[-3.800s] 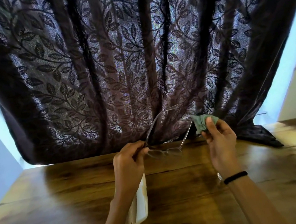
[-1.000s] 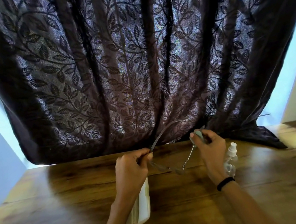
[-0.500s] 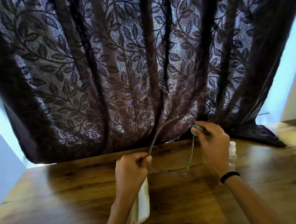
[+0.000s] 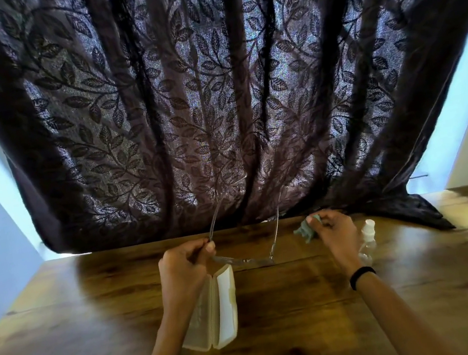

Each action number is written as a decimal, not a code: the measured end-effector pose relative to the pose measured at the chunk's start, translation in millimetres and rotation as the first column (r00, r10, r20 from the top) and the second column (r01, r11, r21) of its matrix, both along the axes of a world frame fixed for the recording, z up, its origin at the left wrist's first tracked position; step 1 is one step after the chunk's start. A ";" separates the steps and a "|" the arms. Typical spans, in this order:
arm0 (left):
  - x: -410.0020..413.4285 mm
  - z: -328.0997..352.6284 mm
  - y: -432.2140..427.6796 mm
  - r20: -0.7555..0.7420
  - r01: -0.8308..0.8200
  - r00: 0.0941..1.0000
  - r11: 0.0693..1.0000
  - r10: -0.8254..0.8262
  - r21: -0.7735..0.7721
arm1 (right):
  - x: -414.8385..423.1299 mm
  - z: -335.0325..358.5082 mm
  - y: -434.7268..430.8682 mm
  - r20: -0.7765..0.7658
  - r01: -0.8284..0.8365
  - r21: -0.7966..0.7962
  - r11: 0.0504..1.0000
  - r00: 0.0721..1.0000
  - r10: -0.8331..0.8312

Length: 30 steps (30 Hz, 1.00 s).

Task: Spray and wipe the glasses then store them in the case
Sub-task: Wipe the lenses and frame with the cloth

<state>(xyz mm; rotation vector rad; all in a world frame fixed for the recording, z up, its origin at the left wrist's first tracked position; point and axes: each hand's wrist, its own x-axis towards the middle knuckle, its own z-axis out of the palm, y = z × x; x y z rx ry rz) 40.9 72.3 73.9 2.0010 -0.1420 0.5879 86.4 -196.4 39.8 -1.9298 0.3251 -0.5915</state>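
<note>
Thin-framed glasses (image 4: 243,261) hang just above the wooden table (image 4: 306,303), both temples pointing up and away from me. My left hand (image 4: 184,268) pinches the left end of the frame. To the right, clear of the glasses, my right hand (image 4: 333,232) holds a crumpled green cloth (image 4: 304,230). The white case (image 4: 216,310) lies open on the table under my left wrist, partly hidden by my forearm. A small clear spray bottle (image 4: 366,241) stands behind my right hand.
A dark leaf-patterned curtain (image 4: 215,104) hangs along the table's far edge, and its hem spreads onto the far right of the tabletop (image 4: 414,211). Pale walls flank it on both sides.
My right hand has come off the right temple and moved right and down with the cloth. The glasses now hang lower, held by my left hand alone.
</note>
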 end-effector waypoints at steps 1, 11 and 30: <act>-0.2 -1.2 1.4 0.003 0.006 1.000 1.000 -0.006 -0.010 | 2.0 -5.2 -0.6 -0.037 -0.017 0.008 1.000 0.999 0.017; 5.7 -9.9 -0.5 0.010 0.012 1.000 0.991 -0.011 -0.133 | -12.6 -4.1 14.6 0.007 -0.325 0.298 0.898 0.941 0.339; 8.1 -16.5 -11.7 0.072 0.055 0.996 0.983 -0.043 -0.174 | -33.4 0.1 20.2 0.126 -0.504 0.583 0.638 0.832 0.541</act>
